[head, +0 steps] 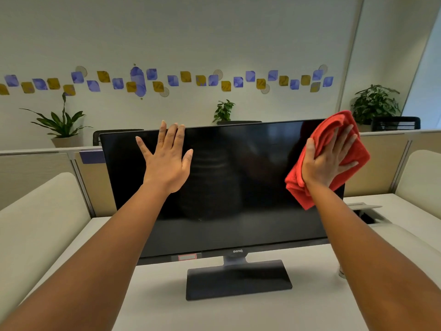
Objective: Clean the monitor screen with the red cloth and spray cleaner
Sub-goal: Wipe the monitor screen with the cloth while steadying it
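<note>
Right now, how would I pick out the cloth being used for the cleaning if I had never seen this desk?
Find the big black monitor standing on the pale desk. Go to its upper right corner, where the right hand presses flat on a crumpled red cloth against the screen. It is the only red, soft thing there; the left hand, further left, holds nothing.

Both arms outstretched, hands raised

Left hand (167,161) flat with fingers spread and straight; right hand (328,158) open-palmed, fingers straight, thumb apart.
</note>
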`<action>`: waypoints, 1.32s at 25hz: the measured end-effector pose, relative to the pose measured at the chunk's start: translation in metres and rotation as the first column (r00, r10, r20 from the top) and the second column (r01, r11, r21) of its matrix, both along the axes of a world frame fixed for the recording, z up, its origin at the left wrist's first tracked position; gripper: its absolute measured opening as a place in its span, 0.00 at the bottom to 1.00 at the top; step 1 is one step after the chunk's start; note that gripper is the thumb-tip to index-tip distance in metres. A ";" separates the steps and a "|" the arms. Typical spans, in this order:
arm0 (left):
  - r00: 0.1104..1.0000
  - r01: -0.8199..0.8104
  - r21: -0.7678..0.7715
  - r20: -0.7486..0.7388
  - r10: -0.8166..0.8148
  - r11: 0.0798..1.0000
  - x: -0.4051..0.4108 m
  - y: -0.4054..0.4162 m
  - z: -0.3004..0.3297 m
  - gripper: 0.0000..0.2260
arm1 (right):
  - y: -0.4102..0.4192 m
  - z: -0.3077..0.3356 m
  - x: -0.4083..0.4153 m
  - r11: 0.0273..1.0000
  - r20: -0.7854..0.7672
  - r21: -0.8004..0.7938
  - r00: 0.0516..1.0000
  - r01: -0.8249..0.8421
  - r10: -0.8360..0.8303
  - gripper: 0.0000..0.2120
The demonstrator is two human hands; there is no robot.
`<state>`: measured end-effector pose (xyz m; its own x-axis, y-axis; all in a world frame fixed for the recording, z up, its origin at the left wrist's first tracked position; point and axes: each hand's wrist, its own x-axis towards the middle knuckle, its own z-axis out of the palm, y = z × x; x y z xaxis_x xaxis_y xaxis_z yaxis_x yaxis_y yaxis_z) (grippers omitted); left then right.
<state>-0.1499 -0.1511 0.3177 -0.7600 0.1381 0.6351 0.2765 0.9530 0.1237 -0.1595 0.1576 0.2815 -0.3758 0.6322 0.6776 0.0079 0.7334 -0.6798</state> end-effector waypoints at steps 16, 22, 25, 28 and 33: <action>0.997 -0.059 -0.015 -0.048 0.059 0.998 0.000 0.007 -0.005 0.26 | -0.077 -0.018 -0.013 0.748 0.036 0.647 0.987 -0.145 0.159 0.31; 0.998 -0.053 -0.026 -0.043 0.052 0.998 -0.001 0.005 -0.005 0.26 | -0.007 -0.001 -0.005 0.984 0.002 0.178 1.000 -0.014 0.014 0.34; 0.998 -0.011 -0.101 -0.069 0.004 0.995 -0.004 -0.010 -0.003 0.26 | -0.002 -0.002 -0.004 1.000 -0.024 -0.019 0.999 0.024 -0.024 0.38; 0.992 -0.070 -0.025 -0.107 0.067 0.997 -0.004 -0.049 -0.005 0.29 | -0.016 0.002 -0.008 0.999 -0.052 -0.052 0.999 0.013 -0.016 0.38; 0.978 -0.202 0.070 -0.026 0.205 0.977 -0.004 -0.106 0.002 0.25 | -0.055 0.004 -0.012 1.000 -0.041 -0.019 0.999 0.007 -0.008 0.38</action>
